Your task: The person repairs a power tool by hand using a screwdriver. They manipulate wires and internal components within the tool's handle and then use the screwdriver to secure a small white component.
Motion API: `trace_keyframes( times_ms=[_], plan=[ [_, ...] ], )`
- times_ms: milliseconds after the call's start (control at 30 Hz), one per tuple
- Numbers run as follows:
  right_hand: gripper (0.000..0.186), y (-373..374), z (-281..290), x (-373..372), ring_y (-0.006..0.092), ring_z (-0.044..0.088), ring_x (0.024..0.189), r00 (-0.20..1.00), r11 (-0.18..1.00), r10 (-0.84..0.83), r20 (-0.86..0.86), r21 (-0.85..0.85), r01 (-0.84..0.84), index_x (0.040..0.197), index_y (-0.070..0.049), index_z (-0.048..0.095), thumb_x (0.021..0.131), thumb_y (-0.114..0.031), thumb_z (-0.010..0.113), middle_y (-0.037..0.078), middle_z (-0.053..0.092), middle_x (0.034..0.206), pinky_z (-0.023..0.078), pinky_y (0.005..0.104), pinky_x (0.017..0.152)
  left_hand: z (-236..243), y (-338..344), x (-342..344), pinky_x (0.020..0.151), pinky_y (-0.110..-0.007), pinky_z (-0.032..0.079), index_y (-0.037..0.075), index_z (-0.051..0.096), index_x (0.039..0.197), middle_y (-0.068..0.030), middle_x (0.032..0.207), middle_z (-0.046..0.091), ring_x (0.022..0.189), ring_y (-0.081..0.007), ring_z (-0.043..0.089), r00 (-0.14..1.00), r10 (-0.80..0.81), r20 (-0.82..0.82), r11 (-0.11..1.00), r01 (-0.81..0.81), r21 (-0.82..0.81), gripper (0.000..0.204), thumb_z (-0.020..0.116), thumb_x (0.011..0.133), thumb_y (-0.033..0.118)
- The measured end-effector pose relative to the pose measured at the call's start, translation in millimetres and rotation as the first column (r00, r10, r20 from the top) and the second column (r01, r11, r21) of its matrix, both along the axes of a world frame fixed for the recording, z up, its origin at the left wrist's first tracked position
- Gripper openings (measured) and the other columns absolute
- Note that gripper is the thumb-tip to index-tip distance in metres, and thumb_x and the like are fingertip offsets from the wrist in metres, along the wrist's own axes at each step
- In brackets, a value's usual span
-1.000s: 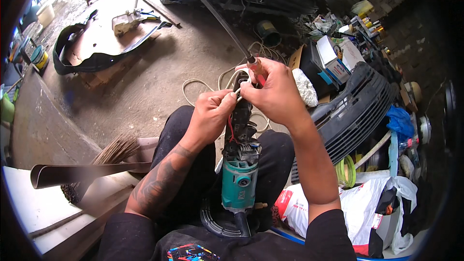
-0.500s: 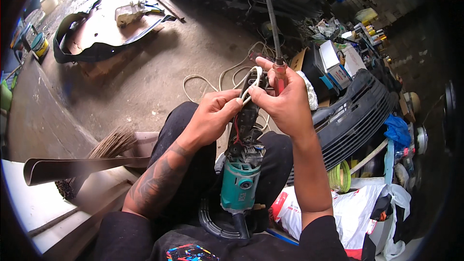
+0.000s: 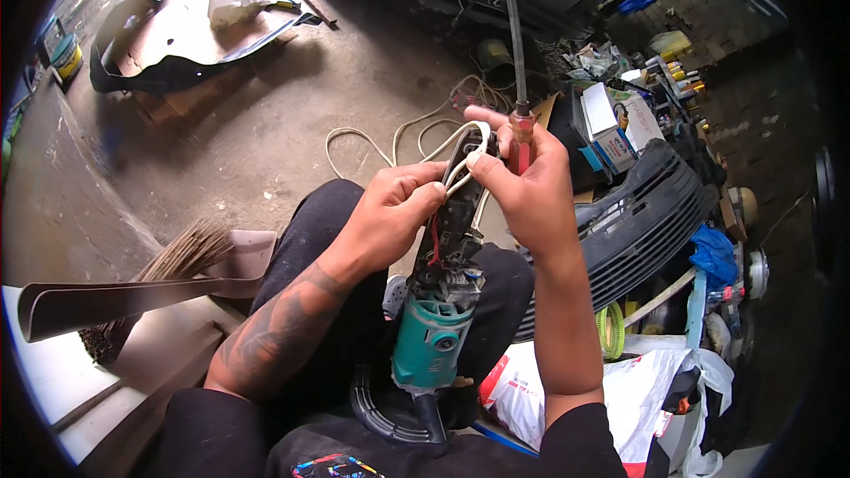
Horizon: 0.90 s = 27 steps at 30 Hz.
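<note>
A power tool with a teal motor housing (image 3: 430,342) and a black side handle (image 3: 390,416) rests in my lap. Its black rear handle (image 3: 453,217) is opened up, with thin red wires and inner parts bare. My left hand (image 3: 400,212) is closed, pinching the white cord (image 3: 460,173) at the handle. My right hand (image 3: 529,190) holds a screwdriver with a clear red handle (image 3: 522,146), its long shaft pointing away from me. The right thumb presses on the looped cord near the handle's far end.
The cord trails over the concrete floor (image 3: 266,159). To the right lie a black car grille (image 3: 633,230), boxes (image 3: 611,128) and white plastic bags (image 3: 633,389). A broom (image 3: 177,270) and curved brown strip (image 3: 115,303) are at left. A large dark-edged panel (image 3: 150,31) lies far left.
The view has shifted slightly. Both hands stay on the cord at the handle, and the screwdriver remains in my right hand with little change.
</note>
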State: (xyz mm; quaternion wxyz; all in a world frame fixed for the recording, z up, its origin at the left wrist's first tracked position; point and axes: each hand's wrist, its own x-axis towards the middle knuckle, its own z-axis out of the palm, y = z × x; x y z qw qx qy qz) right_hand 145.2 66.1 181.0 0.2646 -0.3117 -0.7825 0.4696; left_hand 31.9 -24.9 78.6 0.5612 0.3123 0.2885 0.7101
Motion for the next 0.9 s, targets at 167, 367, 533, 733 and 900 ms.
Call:
trace_keyframes(
  times_ms=[167,367,533,733,900],
  plan=[
    [0.029,-7.2,-9.4,-1.9,0.0091,0.054,0.091,0.997,0.975,-0.058,-0.048,0.21,0.067,0.105,0.002,0.057,0.077,0.009,0.063,0.006,0.058,0.099,0.045,0.0231,0.08,4.3,-1.1,1.4,0.067,-0.019,0.044,-0.006,0.059,0.122,0.0018,0.09,0.063,0.077,-0.0013,0.051,0.999,0.013,-0.037,1.0,-0.013,0.004,0.031,0.049,0.097,0.01],
    [0.034,-0.4,-21.8,-3.2,0.0253,0.058,0.114,0.957,0.975,0.009,-0.289,0.216,0.056,0.074,-0.01,0.038,0.074,0.013,0.062,0.019,0.049,0.13,0.05,0.0312,0.09,2.8,1.4,1.1,0.067,-0.02,0.045,-0.006,0.058,0.124,0.0014,0.09,0.063,0.076,-0.0023,0.053,0.99,0.03,-0.14,0.999,-0.027,0.026,0.032,0.049,0.098,0.012],
    [0.028,-6.9,-42.8,1.4,0.0309,0.054,0.121,0.906,0.924,-0.008,-0.424,0.343,0.169,0.074,-0.008,0.04,0.077,0.012,0.061,0.017,0.046,0.131,0.048,0.0354,0.093,5.3,5.1,5.2,0.064,-0.021,0.047,-0.005,0.057,0.126,0.0004,0.088,0.063,0.072,-0.0038,0.054,0.98,0.058,-0.192,0.993,-0.037,0.11,0.034,0.048,0.1,0.014],
    [0.032,-19.7,-48.0,8.1,0.0265,0.054,0.117,0.927,0.768,0.04,-0.374,0.605,0.211,0.072,-0.01,0.037,0.078,0.013,0.058,0.015,0.046,0.127,0.045,0.0374,0.097,13.7,0.1,3.1,0.064,-0.021,0.044,-0.004,0.06,0.121,0.0015,0.082,0.06,0.073,-0.0024,0.05,0.986,0.031,-0.163,0.999,-0.025,0.037,0.032,0.047,0.095,0.008],
    [0.033,-23.4,-52.2,11.6,0.0191,0.057,0.103,0.893,0.802,-0.022,-0.449,0.526,0.284,0.072,-0.011,0.038,0.078,0.013,0.061,0.012,0.047,0.119,0.046,0.0328,0.09,10.2,1.1,5.8,0.062,-0.021,0.043,-0.002,0.058,0.127,0.0019,0.081,0.059,0.071,-0.0027,0.048,0.987,0.048,-0.152,0.999,-0.046,0.018,0.036,0.048,0.094,0.009]
  ],
)
